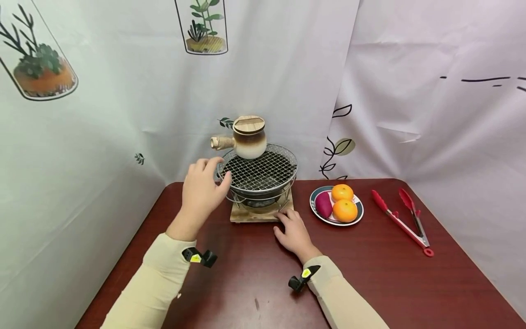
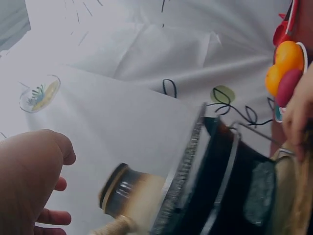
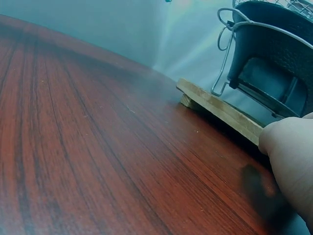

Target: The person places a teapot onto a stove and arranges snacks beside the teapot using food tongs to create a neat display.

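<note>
My left hand [image 1: 201, 187] is raised at the near left rim of a round charcoal grill [image 1: 263, 176], thumb and fingers spread, holding nothing. In the left wrist view that hand [image 2: 29, 171] is apart from the grill's dark bowl [image 2: 244, 171]. A clay pot [image 1: 250, 145] with a wooden lid and a rope-wrapped side handle stands on the grill's wire mesh. The grill stands on a wooden board [image 1: 250, 214]. My right hand [image 1: 293, 232] is low on the table, its fingertips resting on the board's front right corner. The thumb lies in front of the board's edge.
Right of the grill, a plate [image 1: 359, 214] holds two oranges [image 1: 344, 210] and a purple sweet potato [image 1: 323, 204]. Farther right lie red-handled tongs [image 1: 407, 224], spread apart. A fabric backdrop [image 1: 283, 68] stands close behind the brown table [image 1: 246, 274].
</note>
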The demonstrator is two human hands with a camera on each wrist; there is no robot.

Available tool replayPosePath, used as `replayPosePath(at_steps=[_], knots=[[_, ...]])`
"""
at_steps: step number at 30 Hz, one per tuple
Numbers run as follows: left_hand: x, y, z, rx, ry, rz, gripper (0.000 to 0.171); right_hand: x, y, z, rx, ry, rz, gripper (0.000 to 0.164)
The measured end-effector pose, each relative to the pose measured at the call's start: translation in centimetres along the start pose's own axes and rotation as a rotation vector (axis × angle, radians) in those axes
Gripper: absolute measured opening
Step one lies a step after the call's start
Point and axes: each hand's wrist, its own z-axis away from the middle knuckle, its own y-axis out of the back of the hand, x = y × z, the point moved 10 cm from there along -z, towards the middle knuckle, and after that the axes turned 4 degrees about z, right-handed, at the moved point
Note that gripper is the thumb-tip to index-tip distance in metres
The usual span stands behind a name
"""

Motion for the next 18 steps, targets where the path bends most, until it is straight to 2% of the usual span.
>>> replayPosePath(at_steps=[6,13,18], knots=[[-0.4,-1.6,2.6,0.014,-0.017,-0.009,0.038,0.1,-0.2,0.0,-0.002,-0.001,0.008,0.035],[-1.1,-3.8,5.4,0.021,-0.001,-0.007,0.035,0.1,0.0,0.1,0.006,-0.005,0.015,0.035],[-0.9,-4.9,7.4,0.077,-0.043,0.002,0.032,0.0,0.0,0.1,0.015,0.010,0.022,0.034]])
